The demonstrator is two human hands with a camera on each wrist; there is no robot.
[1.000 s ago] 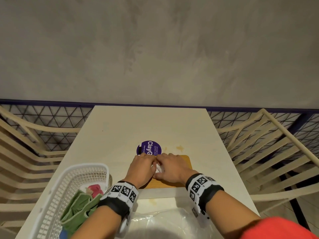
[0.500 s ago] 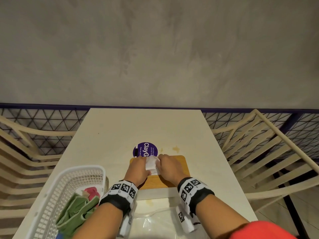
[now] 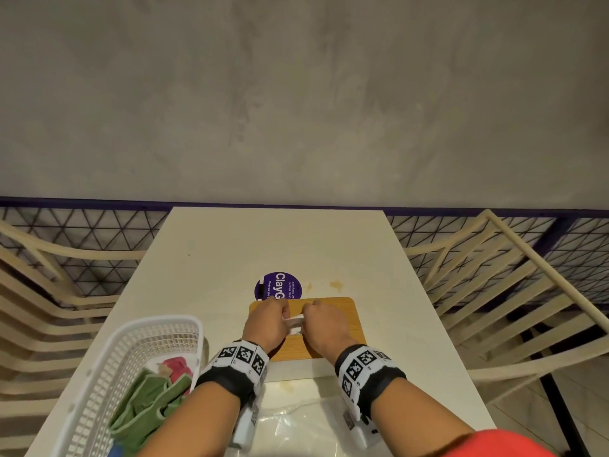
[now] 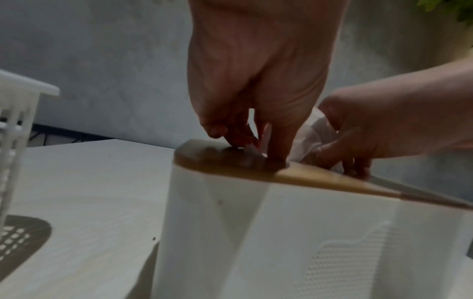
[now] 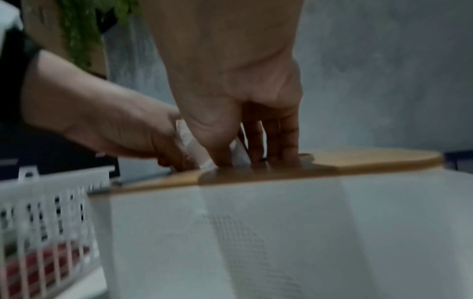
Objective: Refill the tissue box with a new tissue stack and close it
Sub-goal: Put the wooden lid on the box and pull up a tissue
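Observation:
The tissue box (image 4: 230, 232) has a white body and a wooden lid (image 3: 342, 324), and the lid sits on top of it. Both hands meet at the middle of the lid. A white tissue (image 3: 295, 321) sticks up between them out of the lid. My left hand (image 3: 267, 324) has curled fingers, with the fingertips (image 4: 245, 141) down on the lid, and it pinches the tissue. My right hand (image 3: 326, 328) grips the tissue (image 5: 238, 153) between thumb and fingers, fingertips touching the lid (image 5: 358, 159). The hands hide the lid's opening.
A white plastic basket (image 3: 108, 374) with green cloths and a red item stands at the table's front left. A round purple sticker (image 3: 278, 285) lies just beyond the box. A clear plastic wrapper (image 3: 303, 427) lies near the front edge. Slatted chairs flank the table.
Half a second ago the tissue stood up taller between my hands. Now it is lower and mostly covered, and both hands sit close together on the lid.

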